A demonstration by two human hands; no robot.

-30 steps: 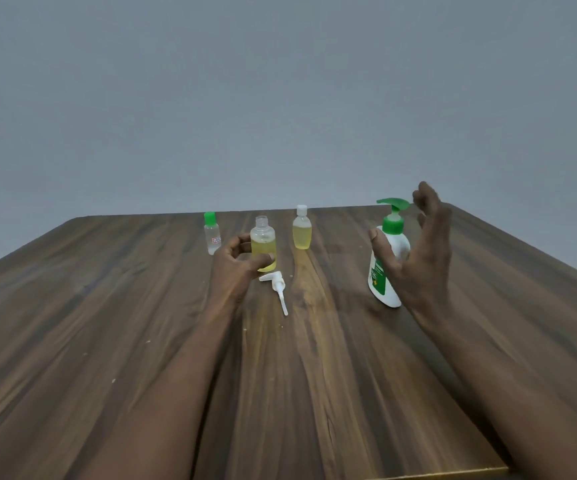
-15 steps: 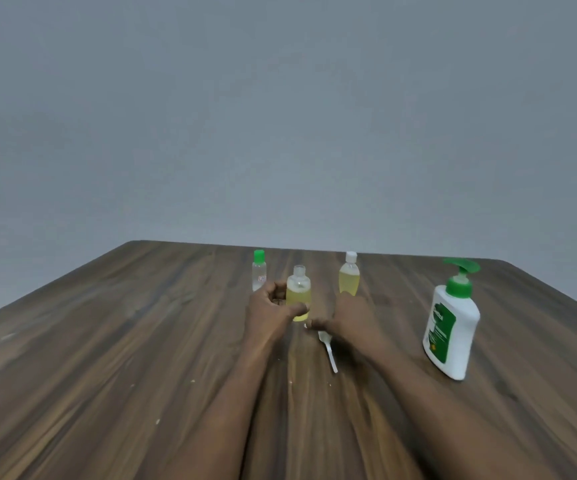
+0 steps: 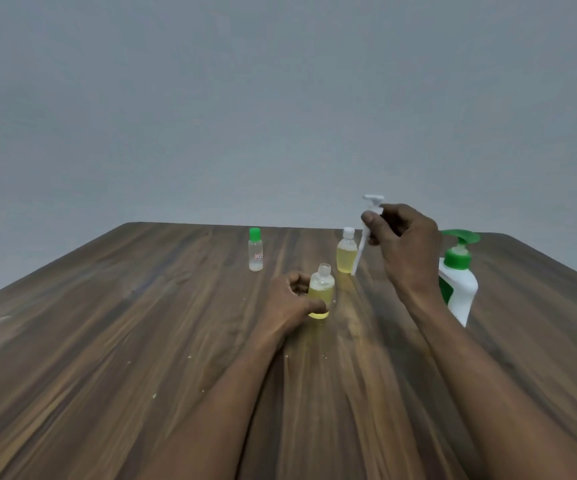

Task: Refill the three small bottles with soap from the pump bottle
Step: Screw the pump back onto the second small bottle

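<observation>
My left hand (image 3: 289, 303) grips an uncapped small bottle (image 3: 321, 289) of yellow soap that stands on the wooden table (image 3: 141, 341). My right hand (image 3: 405, 247) holds a small white pump top (image 3: 370, 216) in the air, its tube hanging down in front of a white-capped small bottle (image 3: 346, 252) with yellow liquid. A green-capped small bottle (image 3: 255, 251), nearly clear, stands further left. The white pump bottle (image 3: 460, 282) with a green pump stands at the right, partly behind my right wrist.
Small pale specks lie scattered on the wood near my forearms. A plain grey wall (image 3: 280, 98) rises behind the table's far edge.
My right hand left the pump bottle, came down to the white pump top on the table and has lifted it. My left hand stayed on the uncapped bottle. The view shifted.
</observation>
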